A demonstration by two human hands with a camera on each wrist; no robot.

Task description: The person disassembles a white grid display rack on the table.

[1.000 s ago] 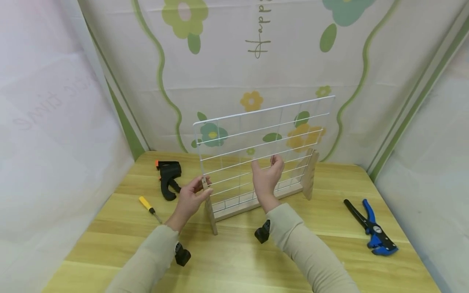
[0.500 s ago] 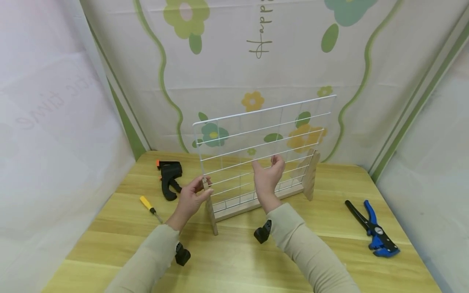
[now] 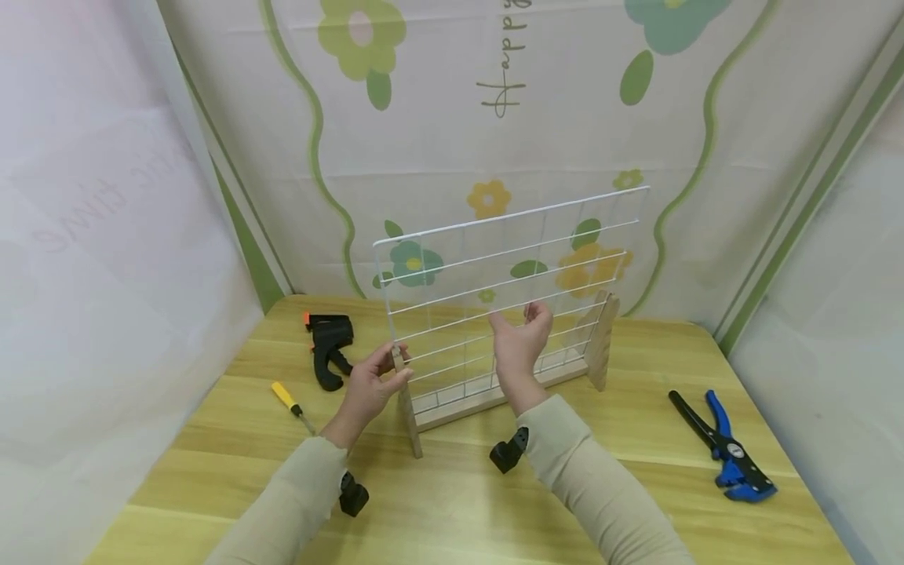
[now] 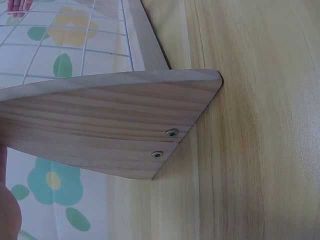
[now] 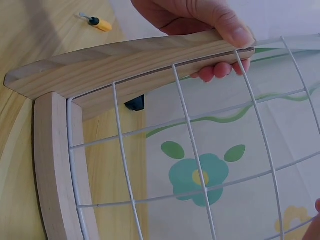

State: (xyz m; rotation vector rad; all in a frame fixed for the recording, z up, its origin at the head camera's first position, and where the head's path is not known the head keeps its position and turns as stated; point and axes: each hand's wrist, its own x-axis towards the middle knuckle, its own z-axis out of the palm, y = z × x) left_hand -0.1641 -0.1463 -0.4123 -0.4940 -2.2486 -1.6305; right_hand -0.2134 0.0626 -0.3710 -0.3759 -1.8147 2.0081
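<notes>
A white wire grid [image 3: 508,216] stands upright in a wooden frame made of two side panels and a bottom bar [image 3: 459,410]. My left hand [image 3: 367,388] pinches the upper end of the left side panel [image 3: 410,424], with the thumb on the near face and fingers behind, as the right wrist view shows. Two bolt heads [image 4: 171,133] sit in that panel's outer face. At the grid's middle, my right hand [image 3: 521,353] grips the wires, thumb up and fingertips curled through. On the far right, the other side panel [image 3: 602,345] holds the grid's lower right edge.
A black clamp [image 3: 329,345] with orange tips and a yellow-handled screwdriver [image 3: 286,398] lie left of the frame. To the right are blue-and-black wire strippers [image 3: 727,451]. Behind the table [image 3: 452,502] hangs a flower-print cloth [image 3: 424,133].
</notes>
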